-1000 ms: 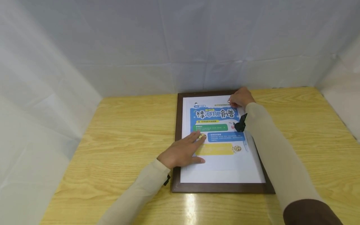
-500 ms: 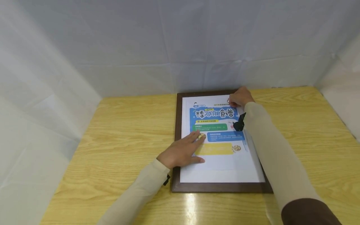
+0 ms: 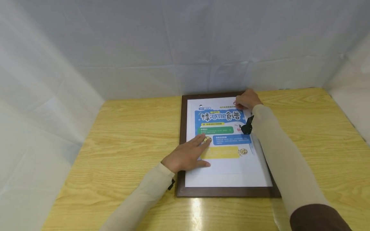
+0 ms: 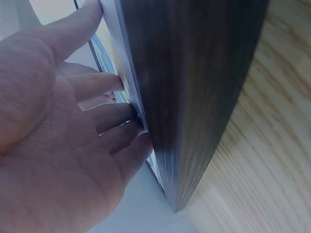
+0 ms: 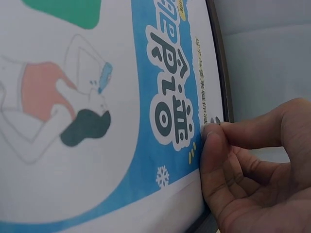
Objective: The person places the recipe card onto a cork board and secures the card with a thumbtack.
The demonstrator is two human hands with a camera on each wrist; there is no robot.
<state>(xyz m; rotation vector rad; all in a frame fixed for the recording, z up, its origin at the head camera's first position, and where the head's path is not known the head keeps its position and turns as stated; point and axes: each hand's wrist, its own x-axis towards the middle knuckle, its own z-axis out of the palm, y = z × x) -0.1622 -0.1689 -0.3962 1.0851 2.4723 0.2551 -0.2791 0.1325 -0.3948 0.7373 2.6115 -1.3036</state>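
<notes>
A dark brown-framed white board (image 3: 225,192) lies flat on the wooden table. On it is a printed sheet (image 3: 231,140) with blue, green and yellow panels and Chinese lettering. My left hand (image 3: 186,156) rests on the sheet's left side with fingers spread; the left wrist view shows its fingertips past the frame's edge. At the sheet's upper right, my right hand (image 3: 248,100) pinches a small dark, shiny button-like piece (image 5: 216,120) between thumb and index finger, against the paper. Fingers hide most of it. A similar small piece (image 3: 200,106) sits at the sheet's upper left.
Pale wood tabletop (image 3: 130,138) extends on both sides of the board. A whitish sheet curtain (image 3: 144,48) hangs behind the table, close to the board's far edge, and on both sides. Each wrist wears a black device (image 3: 247,125).
</notes>
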